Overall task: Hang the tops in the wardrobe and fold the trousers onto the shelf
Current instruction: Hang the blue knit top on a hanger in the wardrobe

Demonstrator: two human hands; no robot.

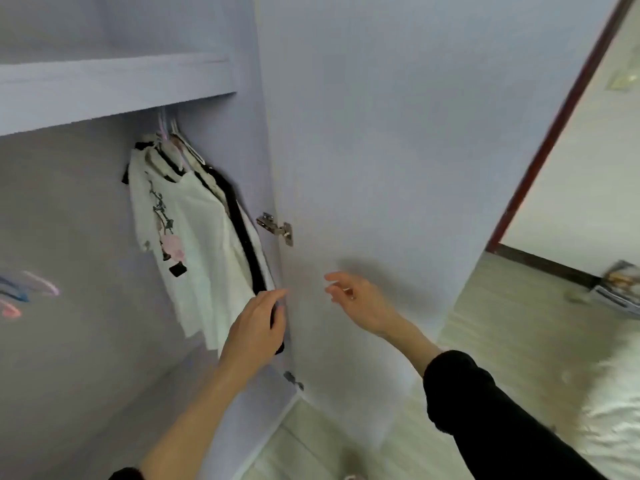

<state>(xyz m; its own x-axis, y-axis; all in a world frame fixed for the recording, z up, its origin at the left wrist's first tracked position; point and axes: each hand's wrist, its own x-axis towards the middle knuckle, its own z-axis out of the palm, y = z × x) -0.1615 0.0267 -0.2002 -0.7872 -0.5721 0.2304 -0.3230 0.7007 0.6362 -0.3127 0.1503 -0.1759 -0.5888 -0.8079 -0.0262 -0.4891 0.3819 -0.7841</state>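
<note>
Several white tops (pixel 194 233) with black trim hang on hangers at the right end of the wardrobe, under a pale shelf (pixel 114 88). The front one carries a pink flower print. My left hand (pixel 256 327) reaches to their lower edge and touches the black hem, fingers stretched forward. My right hand (pixel 356 299) hovers in front of the open wardrobe door (pixel 398 168), fingers loosely spread, holding nothing. No trousers are in view.
Empty coloured hangers (pixel 27 292) blur at the left of the wardrobe. A metal hinge (pixel 277 228) joins the door to the side wall. The pale wood floor (pixel 502 334) and a white bed cover (pixel 609 410) lie to the right.
</note>
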